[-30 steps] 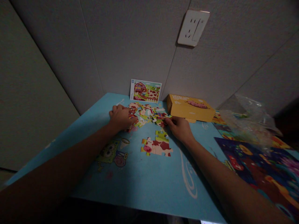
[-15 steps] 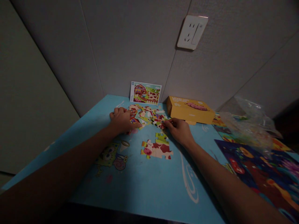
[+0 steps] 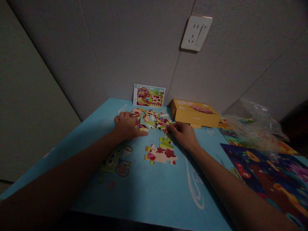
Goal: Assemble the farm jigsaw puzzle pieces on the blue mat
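Observation:
A heap of loose jigsaw puzzle pieces lies toward the back of the blue table. My left hand rests against the heap's left side, fingers spread and thumb stretched along its front. At the right edge of the heap, my right hand pinches a puzzle piece, mostly hidden by the fingertips. In front of the heap lies a joined section of puzzle with a spotted cow and some green. A picture card with a barn and a cow leans on the wall behind the heap.
A yellow box stands behind my right hand. Farther right are a crumpled clear plastic bag and a dark, colourful picture sheet. A wall socket sits above the blue table, which bears printed cartoon figures.
My left hand has shifted slightly, its thumb now farther right along the front of the heap. My right hand stays nearly in place at the heap's right edge.

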A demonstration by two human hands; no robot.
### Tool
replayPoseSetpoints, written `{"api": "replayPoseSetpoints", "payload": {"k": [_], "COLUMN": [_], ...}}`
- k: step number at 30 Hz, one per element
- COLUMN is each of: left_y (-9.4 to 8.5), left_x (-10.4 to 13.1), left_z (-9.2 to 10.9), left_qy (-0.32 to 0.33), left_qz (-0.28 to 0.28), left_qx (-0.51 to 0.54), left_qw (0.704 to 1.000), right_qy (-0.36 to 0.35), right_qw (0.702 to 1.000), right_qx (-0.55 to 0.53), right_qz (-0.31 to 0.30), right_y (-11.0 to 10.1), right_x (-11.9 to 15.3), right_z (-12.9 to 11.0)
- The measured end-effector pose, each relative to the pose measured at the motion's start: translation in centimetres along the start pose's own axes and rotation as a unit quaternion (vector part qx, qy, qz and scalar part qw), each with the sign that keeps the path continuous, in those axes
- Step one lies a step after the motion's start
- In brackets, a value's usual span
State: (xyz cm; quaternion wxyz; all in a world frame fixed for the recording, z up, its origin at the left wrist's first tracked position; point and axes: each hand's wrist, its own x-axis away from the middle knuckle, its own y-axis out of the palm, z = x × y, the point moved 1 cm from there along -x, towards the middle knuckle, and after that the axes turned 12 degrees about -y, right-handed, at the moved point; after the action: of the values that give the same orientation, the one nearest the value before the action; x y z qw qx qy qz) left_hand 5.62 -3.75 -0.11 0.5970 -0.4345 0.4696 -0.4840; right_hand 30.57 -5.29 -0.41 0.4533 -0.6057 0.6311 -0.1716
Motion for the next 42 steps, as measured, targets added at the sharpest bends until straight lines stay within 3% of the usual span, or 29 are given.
{"api": "replayPoseSetpoints", "payload": {"k": [42], "left_y": [0.02], "left_x": [-0.06], "left_z": [0.55], "left_qy": [-0.033], "left_qz": [-0.024], "left_qx": [0.036], "left_qw": [0.999], "right_qy": [0.004], "right_qw": [1.000], "right_qx": [-0.004], "right_qz": [-0.007], "right_y": [0.34], "right_x": [0.02], "right_z": [0.30]}}
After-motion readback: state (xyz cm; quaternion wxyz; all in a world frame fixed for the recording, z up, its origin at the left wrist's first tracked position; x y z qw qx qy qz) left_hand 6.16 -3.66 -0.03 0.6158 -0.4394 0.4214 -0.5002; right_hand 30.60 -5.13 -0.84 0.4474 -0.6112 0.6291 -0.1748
